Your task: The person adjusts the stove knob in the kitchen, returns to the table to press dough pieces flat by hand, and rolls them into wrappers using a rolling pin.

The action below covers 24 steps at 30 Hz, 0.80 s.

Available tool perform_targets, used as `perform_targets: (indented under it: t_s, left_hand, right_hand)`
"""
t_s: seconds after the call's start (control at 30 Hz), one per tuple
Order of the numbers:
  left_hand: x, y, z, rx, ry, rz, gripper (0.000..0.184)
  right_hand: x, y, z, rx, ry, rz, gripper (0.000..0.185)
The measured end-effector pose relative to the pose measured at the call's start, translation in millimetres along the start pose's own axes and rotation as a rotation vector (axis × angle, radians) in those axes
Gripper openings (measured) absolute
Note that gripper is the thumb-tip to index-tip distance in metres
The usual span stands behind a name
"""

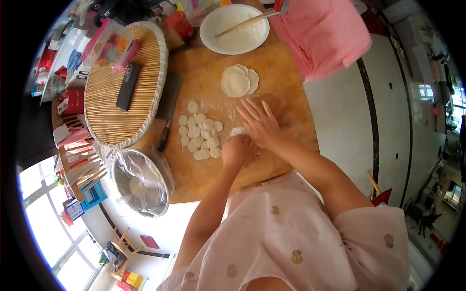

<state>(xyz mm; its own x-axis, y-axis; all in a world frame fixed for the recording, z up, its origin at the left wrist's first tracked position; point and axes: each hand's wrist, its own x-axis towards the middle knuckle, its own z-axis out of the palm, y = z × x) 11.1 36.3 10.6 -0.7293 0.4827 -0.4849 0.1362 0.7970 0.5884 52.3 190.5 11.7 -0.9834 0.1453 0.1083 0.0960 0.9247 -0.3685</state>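
Observation:
On the wooden board [194,179], my left hand [236,151] is closed with its fingers curled down; what they grip is hidden. A floury white patch [238,131] shows just beyond its knuckles; I cannot tell whether it is loose flour or dough. My right hand [262,123] lies palm down beside it, fingers stretched out and apart, with anything beneath the palm out of sight. Several small round dough pieces [194,131] are grouped left of my hands. Beyond my right hand sits an overlapping stack of thin round dough wrappers [238,85].
A white bowl [207,29] of flour with chopsticks [247,23] stands at the back. Left are a cleaver [170,94], a round bamboo tray [104,114] bearing a dark case [128,87] and plastic box, and a plastic-covered metal bowl [138,194]. A pink cloth [325,36] hangs back right.

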Motion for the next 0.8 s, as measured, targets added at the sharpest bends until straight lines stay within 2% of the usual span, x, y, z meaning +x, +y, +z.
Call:
perform_targets:
  t_s: [0.03,0.13,0.2,0.27,0.33,0.43,0.53,0.57,0.63,0.73,0.8]
  left_hand:
    - [0.8,-15.0,7.8,-0.095,0.051,0.047,0.033]
    - [-9.9,-23.9,14.3,-0.459,0.108,0.001,0.032]
    - [-18.9,-16.4,10.7,-0.263,0.021,0.028,0.028]
    - [-15.6,16.2,-5.9,-0.054,-0.029,0.022,0.024]
    - [-14.5,43.3,-18.8,0.181,-0.073,-0.05,0.021]
    - [-4.4,24.7,-12.6,0.132,-0.018,-0.024,0.022]
    - [-5.7,-7.0,3.6,-0.168,0.108,0.019,0.026]
    - [-5.9,-12.6,9.2,-0.277,0.075,0.017,0.027]
    - [-10.1,-21.6,17.3,-0.486,0.002,0.006,0.029]
    - [-12.1,17.3,-5.2,0.033,-0.006,-0.006,0.029]
    - [-5.3,25.7,-13.4,0.114,-0.076,-0.019,0.028]
  right_hand:
    - [-25.3,7.1,-8.4,-0.046,-0.055,-0.019,0.049]
    - [-82.7,20.1,-33.8,-0.063,-0.123,0.015,0.049]
    - [-89.0,16.8,-29.3,-0.07,-0.128,0.025,0.049]
    - [-42.8,9.5,-12.2,-0.136,-0.099,-0.021,0.05]
    - [2.0,-2.5,1.2,-0.03,-0.004,0.008,0.052]
    - [-4.9,-1.2,2.8,0.001,0.036,0.0,0.052]
    - [-72.3,19.6,-20.6,-0.08,-0.1,-0.038,0.051]
    - [-84.9,24.7,-27.9,-0.116,-0.167,-0.051,0.051]
    - [-82.5,24.0,-17.6,-0.078,-0.116,-0.048,0.053]
    - [-20.5,5.5,-11.1,-0.031,-0.017,-0.02,0.053]
    - [-2.7,-5.9,-2.8,0.001,0.019,-0.001,0.052]
